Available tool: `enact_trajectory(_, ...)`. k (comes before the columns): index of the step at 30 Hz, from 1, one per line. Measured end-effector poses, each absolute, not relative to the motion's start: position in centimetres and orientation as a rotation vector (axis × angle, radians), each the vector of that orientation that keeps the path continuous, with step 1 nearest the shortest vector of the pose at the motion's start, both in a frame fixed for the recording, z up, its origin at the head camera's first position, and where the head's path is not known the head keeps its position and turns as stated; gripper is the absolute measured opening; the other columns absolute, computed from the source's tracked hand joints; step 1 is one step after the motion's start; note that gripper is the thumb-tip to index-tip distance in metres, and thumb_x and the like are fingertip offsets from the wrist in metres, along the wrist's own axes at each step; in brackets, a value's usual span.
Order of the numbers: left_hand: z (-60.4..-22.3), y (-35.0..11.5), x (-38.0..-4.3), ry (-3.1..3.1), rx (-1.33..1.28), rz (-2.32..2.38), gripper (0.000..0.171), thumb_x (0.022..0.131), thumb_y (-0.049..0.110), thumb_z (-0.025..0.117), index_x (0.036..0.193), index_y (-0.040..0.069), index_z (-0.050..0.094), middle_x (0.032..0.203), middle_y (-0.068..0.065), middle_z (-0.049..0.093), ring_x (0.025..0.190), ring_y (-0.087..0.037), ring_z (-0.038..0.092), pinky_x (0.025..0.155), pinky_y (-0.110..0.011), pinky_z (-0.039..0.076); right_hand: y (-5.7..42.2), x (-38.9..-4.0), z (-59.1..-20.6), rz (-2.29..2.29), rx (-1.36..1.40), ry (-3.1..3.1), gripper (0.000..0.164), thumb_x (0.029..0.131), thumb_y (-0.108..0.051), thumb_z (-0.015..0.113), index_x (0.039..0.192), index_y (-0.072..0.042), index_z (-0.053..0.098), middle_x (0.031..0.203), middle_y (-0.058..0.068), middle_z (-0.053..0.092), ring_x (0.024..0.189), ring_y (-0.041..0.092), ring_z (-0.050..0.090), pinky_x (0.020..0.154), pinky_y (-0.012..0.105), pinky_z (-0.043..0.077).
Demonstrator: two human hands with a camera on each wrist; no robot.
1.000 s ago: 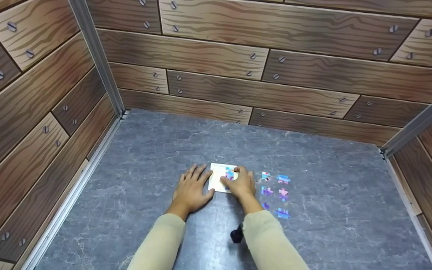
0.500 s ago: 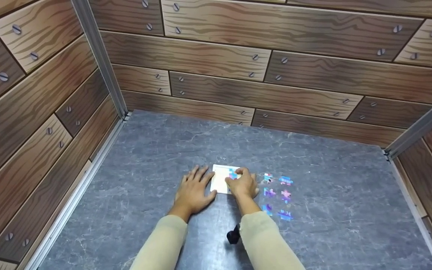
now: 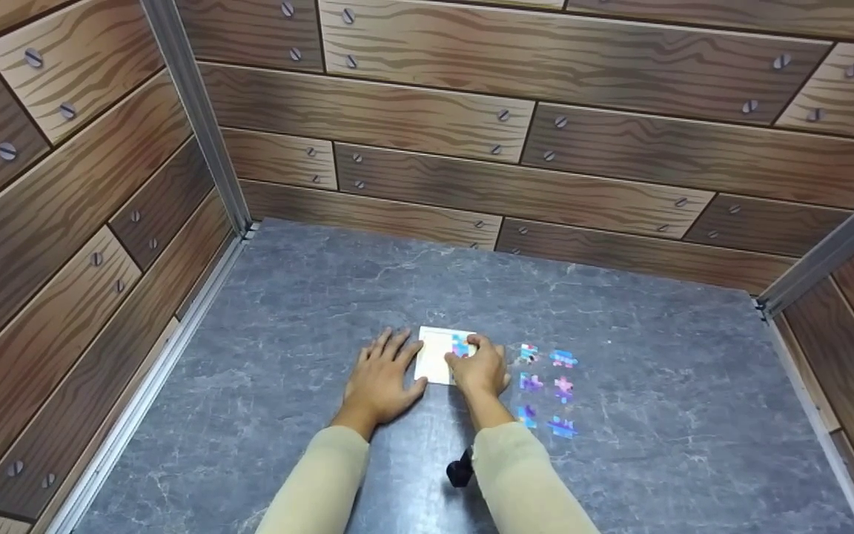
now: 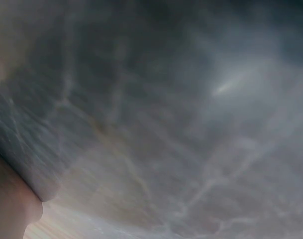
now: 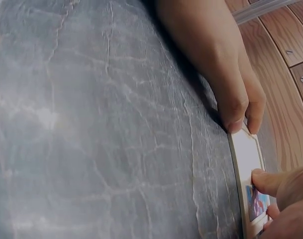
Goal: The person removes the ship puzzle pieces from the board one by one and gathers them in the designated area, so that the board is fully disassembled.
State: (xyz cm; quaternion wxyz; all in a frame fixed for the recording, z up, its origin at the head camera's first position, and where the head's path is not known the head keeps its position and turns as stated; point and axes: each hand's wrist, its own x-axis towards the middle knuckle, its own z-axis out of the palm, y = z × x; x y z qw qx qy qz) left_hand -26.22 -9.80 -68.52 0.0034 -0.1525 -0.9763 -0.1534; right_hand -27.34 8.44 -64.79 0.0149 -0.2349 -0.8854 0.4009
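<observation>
A small white puzzle board (image 3: 434,354) lies flat on the grey marbled tabletop (image 3: 308,297). My left hand (image 3: 381,378) lies flat beside it, fingers straight, fingertips against the board's left edge (image 5: 245,159). My right hand (image 3: 480,367) is over the board's right side, its curled fingertips (image 5: 270,182) pinching a blue and pink puzzle piece (image 3: 460,346) that sits on the board (image 5: 258,203). In the left wrist view only blurred tabletop (image 4: 166,124) shows.
Several loose blue and purple puzzle pieces (image 3: 545,386) lie in two columns right of my right hand. Wood-patterned walls (image 3: 516,148) close the table on the left, back and right. A black wrist device (image 3: 460,471) hangs under my right forearm.
The right hand's fingers have shifted slightly on the piece over the board. The left hand and the loose pieces have stayed put.
</observation>
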Motion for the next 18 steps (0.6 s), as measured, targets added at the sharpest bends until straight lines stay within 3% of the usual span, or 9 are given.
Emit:
enact_trajectory(12, -68.52, -9.53, -26.16, -3.057, -0.478, -0.505, 0.070, 0.102, 0.067, 0.050, 0.165, 0.036, 0.045, 0.178, 0.003, 0.035, 0.169, -0.032, 0.026, 0.131, -0.067, 0.031, 8.82, -27.53, -64.05, 1.359, -0.795, -2.783, 0.046, 0.088, -0.023, 0.084, 0.130, -0.017, 0.068, 0.140, 0.015, 0.060, 0.129, 0.035, 0.060, 0.114, 0.060, 0.034)
enact_trajectory(18, -68.65, -9.88, -26.23, -3.069, -0.467, -0.477, 0.071, 0.102, 0.070, 0.047, 0.165, 0.037, 0.044, 0.179, 0.005, 0.034, 0.170, -0.031, 0.024, 0.131, -0.066, 0.030, 9.22, -27.40, -64.25, 1.418, -0.670, -2.761, 0.056, 0.088, -0.026, 0.088, 0.137, -0.010, 0.066, 0.141, 0.018, 0.062, 0.132, 0.038, 0.061, 0.119, 0.060, 0.038)
